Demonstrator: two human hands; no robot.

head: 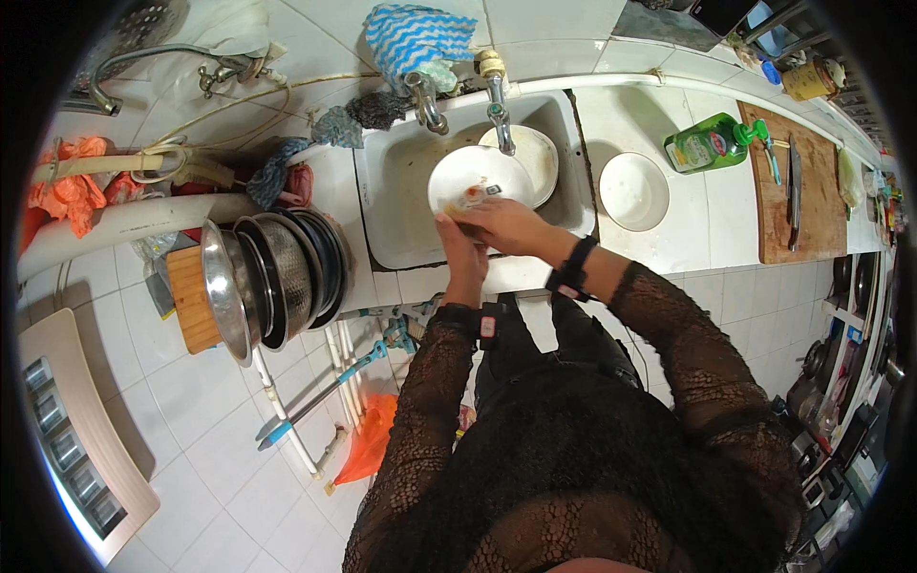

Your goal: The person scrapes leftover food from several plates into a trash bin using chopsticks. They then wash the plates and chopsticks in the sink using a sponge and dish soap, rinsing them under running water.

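In the sink [401,215] a white plate [458,168] with food residue and a small dark-marked scrap lies partly over another white dish [537,161]. My left hand [462,251] is at the near rim of the front plate, its fingers raised against my right hand. My right hand [505,225] reaches over that rim with bent fingers. Something small and yellowish-brown shows between the hands; what it is and which hand grips it cannot be told. Above the dishes hangs a metal faucet [499,118]. A white bowl [634,192] stands on the counter right of the sink.
Right of the bowl stand a green dish soap pump bottle [709,143] and a wooden cutting board [813,215] with a knife [794,193] on it. Metal pans and basins [286,279] stand on edge left of the sink. A second faucet [426,104] reaches over the basin.
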